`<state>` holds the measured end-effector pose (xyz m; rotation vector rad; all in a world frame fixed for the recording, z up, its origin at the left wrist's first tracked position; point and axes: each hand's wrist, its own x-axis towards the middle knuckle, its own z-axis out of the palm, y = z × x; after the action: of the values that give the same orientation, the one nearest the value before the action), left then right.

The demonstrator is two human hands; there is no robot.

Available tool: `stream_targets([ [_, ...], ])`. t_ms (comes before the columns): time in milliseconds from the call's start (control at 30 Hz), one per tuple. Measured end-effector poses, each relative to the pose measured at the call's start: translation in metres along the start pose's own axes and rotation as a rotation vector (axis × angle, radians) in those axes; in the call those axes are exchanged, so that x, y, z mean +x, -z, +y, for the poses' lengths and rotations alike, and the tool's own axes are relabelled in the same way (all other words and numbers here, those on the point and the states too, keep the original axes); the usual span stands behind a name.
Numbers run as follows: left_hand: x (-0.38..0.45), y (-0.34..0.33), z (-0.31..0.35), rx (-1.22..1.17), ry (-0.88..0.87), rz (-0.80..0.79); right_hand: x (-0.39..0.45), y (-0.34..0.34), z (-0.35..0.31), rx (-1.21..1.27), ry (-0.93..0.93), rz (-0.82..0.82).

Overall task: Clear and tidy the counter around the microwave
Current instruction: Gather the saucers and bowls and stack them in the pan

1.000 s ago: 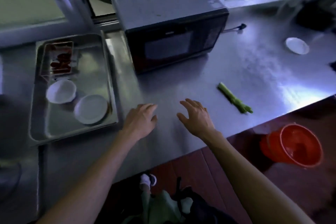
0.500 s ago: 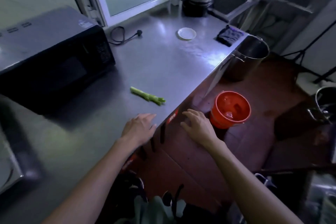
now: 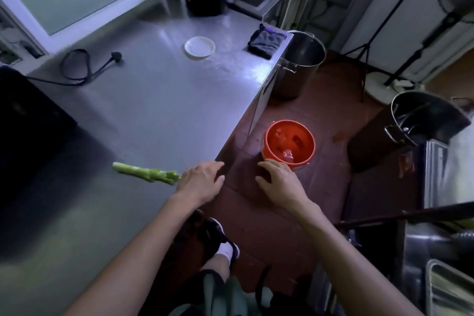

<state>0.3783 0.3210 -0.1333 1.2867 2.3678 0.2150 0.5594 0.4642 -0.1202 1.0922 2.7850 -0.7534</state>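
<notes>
A pale green celery stalk (image 3: 146, 172) lies on the stainless steel counter (image 3: 159, 110) near its front edge. The left hand (image 3: 201, 182) touches its leafy end, fingers loosely spread, gripping nothing. The right hand (image 3: 280, 182) hovers empty, fingers apart, above the round orange plastic bucket (image 3: 289, 143) on the floor.

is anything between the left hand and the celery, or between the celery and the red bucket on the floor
Nothing visible. The left hand is right at the leafy end of the celery, with only bare counter around it. From there to the red bucket it's just the counter edge and open floor; the right hand hovers near the bucket, empty.
</notes>
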Motion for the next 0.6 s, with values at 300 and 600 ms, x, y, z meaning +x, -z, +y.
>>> stream_targets([
  [300, 0.125, 0.043, -0.008, -0.033, -0.022, -0.027, 0.127, 0.042, 0.001, -0.029, -0.005, -0.020],
  [600, 0.176, 0.095, -0.055, -0.066, 0.067, 0.054, 0.228, 0.059, -0.040, -0.034, 0.074, -0.079],
])
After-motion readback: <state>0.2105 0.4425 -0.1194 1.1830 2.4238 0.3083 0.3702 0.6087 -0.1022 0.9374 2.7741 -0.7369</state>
